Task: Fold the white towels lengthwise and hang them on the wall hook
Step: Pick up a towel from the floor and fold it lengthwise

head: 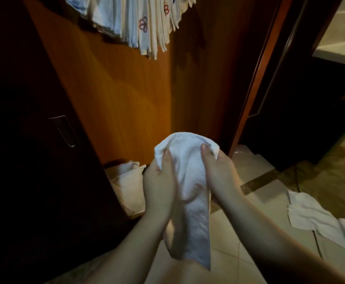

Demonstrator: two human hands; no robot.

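I hold a white towel [190,191] in front of me, low in the middle of the view. My left hand [159,181] grips its left side with the thumb on top. My right hand [218,171] grips its right side the same way. The towel bunches over the fingers at the top and hangs down between my forearms. Several folded towels [138,23] with blue and red embroidered marks hang in a row against the wooden wall at the top. The hook that carries them is hidden.
More white towels [315,214] lie crumpled on the tiled floor at the right. A pale bag with cloth in it [128,181] sits against the wall base. A dark cabinet door [34,140] stands at the left, a doorway [290,99] at the right.
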